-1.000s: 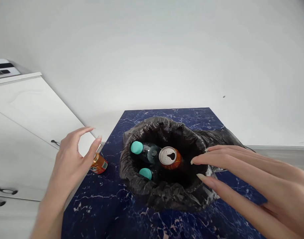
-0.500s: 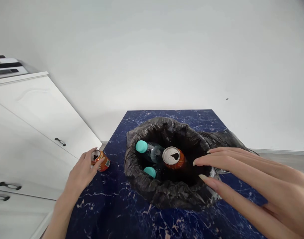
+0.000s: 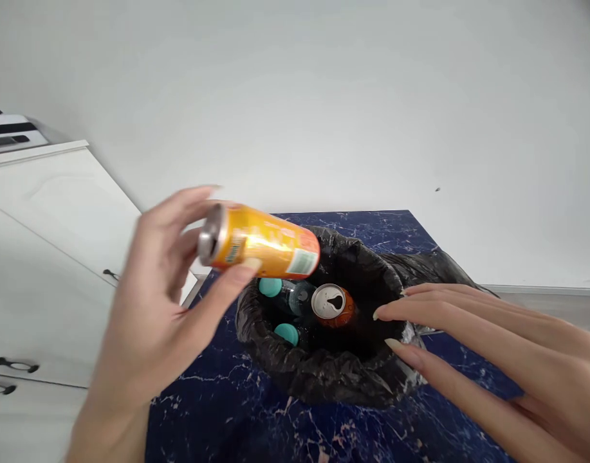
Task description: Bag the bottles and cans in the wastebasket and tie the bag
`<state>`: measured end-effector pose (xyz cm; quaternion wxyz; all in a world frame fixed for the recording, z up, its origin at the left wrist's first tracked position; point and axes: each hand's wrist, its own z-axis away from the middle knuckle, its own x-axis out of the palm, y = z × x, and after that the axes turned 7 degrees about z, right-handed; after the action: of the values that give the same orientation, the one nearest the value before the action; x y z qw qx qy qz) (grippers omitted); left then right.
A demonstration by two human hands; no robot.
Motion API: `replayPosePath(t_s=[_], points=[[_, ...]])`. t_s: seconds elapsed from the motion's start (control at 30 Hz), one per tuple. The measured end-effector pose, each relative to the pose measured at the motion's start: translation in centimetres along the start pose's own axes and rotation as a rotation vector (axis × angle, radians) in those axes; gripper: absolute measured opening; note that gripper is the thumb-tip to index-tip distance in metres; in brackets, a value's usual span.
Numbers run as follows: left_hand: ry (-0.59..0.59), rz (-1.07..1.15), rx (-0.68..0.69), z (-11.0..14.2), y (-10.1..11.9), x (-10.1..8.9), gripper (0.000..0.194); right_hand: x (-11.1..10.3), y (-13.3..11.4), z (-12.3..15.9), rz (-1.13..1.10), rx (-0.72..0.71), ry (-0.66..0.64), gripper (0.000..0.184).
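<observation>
At the far left stands a white cabinet (image 3: pixel 48 257) with dark handles, a white-and-black object (image 3: pixel 12 132) on top of it. Next comes the person's left hand (image 3: pixel 164 283), raised in front of the blue marbled desk (image 3: pixel 217 399). Its fingers pinch an orange can (image 3: pixel 270 244) between thumb and fingertips; the can lies nearly sideways, its silver top toward the palm and its base over the left part of a bin (image 3: pixel 318 379) lined with a black bag. The bin sits on the desk. Inside it, at the left, are two bottles with teal caps, an upper bottle (image 3: pixel 295 297) and a lower bottle (image 3: pixel 287 334); just beside them is a second can (image 3: pixel 333 305), opened top facing up. At the right, the right hand (image 3: pixel 511 354) is at the bin's rim, thumb spread apart from its extended fingers. Loose black plastic (image 3: pixel 432 267) extends beyond the bin, and a pale wall (image 3: pixel 323 96) rises behind.
</observation>
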<state>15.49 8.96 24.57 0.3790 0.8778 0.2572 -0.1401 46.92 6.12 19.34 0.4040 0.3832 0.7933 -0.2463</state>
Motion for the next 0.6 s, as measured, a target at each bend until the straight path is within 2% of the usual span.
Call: replayPosePath(t_s=[0.13,0.27,0.4,0.6], points=[[-0.232,-0.039,-0.013,-1.3,-0.3,2.3,0.067,-0.3,0.0,0.1,-0.025,0.019,-0.006,0.031],[-0.360,-0.081,-0.014,-2.0,-1.3,3.8,0.068,-0.3,0.0,-0.1,-0.020,0.011,0.012,0.029],[-0.422,-0.119,-0.023,-2.4,-1.7,4.3,0.065,-0.4,0.1,-0.4,-0.040,0.019,0.002,0.030],[-0.447,-0.177,-0.015,-2.7,-1.5,4.5,0.062,-0.3,0.1,-0.2,-0.034,0.017,-0.013,0.030]])
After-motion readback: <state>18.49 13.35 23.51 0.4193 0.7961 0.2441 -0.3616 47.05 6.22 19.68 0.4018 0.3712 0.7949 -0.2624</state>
